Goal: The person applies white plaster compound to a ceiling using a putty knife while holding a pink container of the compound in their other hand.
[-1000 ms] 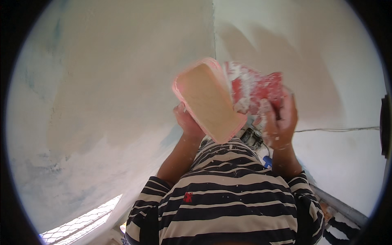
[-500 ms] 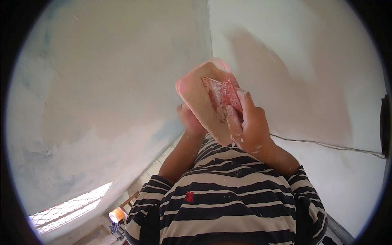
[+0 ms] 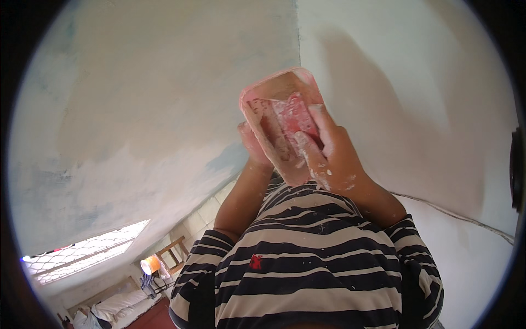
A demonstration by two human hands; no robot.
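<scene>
A pink, shallow tray [image 3: 278, 82] is held up in front of my chest, tilted, its inside smeared with beige paste. My left hand [image 3: 254, 146] grips it from the left side and beneath, with most of its fingers hidden behind the tray. Pinched in my right hand [image 3: 335, 153] is a flat red scraper [image 3: 298, 116], crusted with white and beige paste, which lies inside the tray against the paste. White specks dot my right fingers and wrist.
Two walls meet at a corner just beyond the tray: a patchy left wall [image 3: 137, 93] and a paler right wall [image 3: 466, 109]. A cable [image 3: 438, 207] runs along the right one. Lower left are a grilled window [image 3: 87, 251], an orange-and-white container [image 3: 149, 265] and a bed [image 3: 118, 305].
The scraper has shifted left within the tray, and the paste beneath it looks scraped thinner. Tray and hands have moved slightly up. The view has swung a little, showing more of the bed.
</scene>
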